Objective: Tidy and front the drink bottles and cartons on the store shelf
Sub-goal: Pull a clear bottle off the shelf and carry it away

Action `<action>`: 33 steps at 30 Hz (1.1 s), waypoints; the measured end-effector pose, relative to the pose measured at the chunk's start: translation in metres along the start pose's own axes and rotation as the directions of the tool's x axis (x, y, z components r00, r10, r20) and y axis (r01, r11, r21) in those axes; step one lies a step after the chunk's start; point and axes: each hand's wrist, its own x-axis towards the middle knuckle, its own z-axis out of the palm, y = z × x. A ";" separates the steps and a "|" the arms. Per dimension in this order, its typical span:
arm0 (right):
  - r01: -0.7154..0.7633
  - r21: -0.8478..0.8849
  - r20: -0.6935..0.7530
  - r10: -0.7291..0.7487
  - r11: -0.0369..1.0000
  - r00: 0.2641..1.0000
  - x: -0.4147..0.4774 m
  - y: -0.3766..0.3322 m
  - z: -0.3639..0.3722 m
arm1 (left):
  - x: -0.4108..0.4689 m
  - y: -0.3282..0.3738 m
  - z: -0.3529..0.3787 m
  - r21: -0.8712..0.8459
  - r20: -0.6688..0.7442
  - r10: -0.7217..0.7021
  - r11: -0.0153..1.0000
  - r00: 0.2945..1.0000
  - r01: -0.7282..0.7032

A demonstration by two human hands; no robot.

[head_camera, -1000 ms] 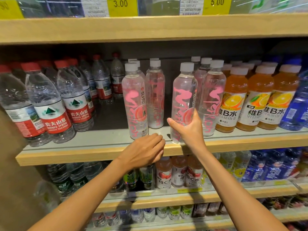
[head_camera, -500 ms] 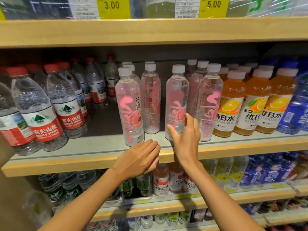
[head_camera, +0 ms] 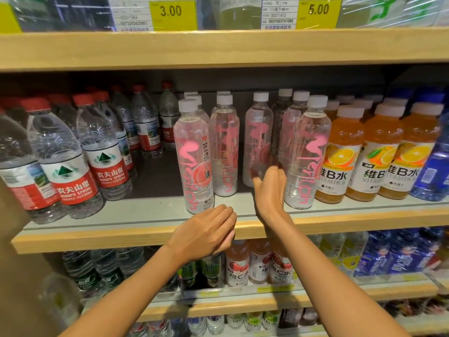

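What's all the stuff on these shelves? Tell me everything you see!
Water bottles: many, clear with red caps, middle shelf left.
Pink-print bottles: several, clear with white caps, middle shelf centre.
Orange drinks: three in front, more behind, orange, right of those.
Blue bottles: few, blue, far right.
Lower-shelf bottles: many, mixed colours, below.
Price tags: two, yellow, top.
Shelves: at least three, light wood.
Left hand: one, fingers relaxed, at middle shelf's edge.
Right hand: one, fingers straight, beside a pink-print bottle.

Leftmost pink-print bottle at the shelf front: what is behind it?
Behind the leftmost pink-print bottle, two white caps show more bottles in line; their bodies are mostly covered.
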 end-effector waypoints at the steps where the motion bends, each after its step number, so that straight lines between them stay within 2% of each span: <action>1: 0.079 -0.041 -0.062 -0.081 0.996 0.995 -0.005 0.000 -0.001 | 0.000 0.000 0.000 0.000 0.003 -0.002 1.000 1.000 0.002; 3: 0.204 0.032 -0.136 -0.198 0.979 0.971 -0.014 -0.005 -0.004 | 0.000 0.001 0.000 -0.004 0.013 -0.008 1.000 1.000 0.008; 4: 0.224 0.130 -0.097 -0.213 0.966 0.972 -0.017 -0.009 -0.004 | 0.000 0.001 -0.001 -0.003 0.014 -0.010 1.000 1.000 0.011; 6: 0.158 0.226 0.062 -0.176 0.961 0.982 -0.015 -0.016 0.002 | 0.000 0.001 -0.001 0.001 0.010 -0.010 1.000 1.000 0.010; 8: 0.096 0.223 0.161 -0.134 0.970 0.978 -0.009 -0.020 0.010 | 0.001 0.001 -0.001 0.004 0.011 -0.013 1.000 1.000 0.013; 10: 0.096 0.228 0.209 -0.145 0.969 0.967 -0.005 -0.024 0.018 | 0.000 0.001 -0.001 0.008 0.011 -0.017 1.000 1.000 0.017; 18: -0.002 0.271 0.317 -0.088 0.963 0.944 0.005 -0.032 0.035 | 0.001 0.001 -0.001 0.020 0.014 -0.033 0.999 0.999 0.033; 21: 0.008 0.250 0.365 -0.102 0.968 0.925 0.007 -0.035 0.033 | 0.001 0.002 -0.003 0.022 0.030 -0.039 0.999 0.999 0.038; 26: 0.086 0.315 0.246 -0.169 0.945 0.954 0.005 -0.032 0.018 | 0.006 0.007 -0.015 -0.041 0.050 -0.094 0.995 0.994 0.096; 28: 0.141 0.346 0.160 -0.207 0.928 0.965 0.004 -0.034 0.004 | 0.007 0.013 -0.022 -0.125 -0.001 -0.207 0.971 0.978 0.205; 30: 0.141 0.378 0.104 -0.194 0.915 0.976 0.002 -0.037 -0.014 | 0.011 0.020 -0.032 -0.268 -0.097 -0.428 0.881 0.899 0.390; 31: 0.125 0.379 0.114 -0.180 0.917 0.977 0.001 -0.038 -0.023 | 0.016 0.022 -0.041 -0.373 -0.156 -0.558 0.797 0.815 0.475; 33: 0.097 0.401 0.178 -0.182 0.911 0.967 -0.005 -0.037 -0.038 | 0.034 0.019 -0.062 -0.624 -0.193 -0.786 0.560 0.587 0.544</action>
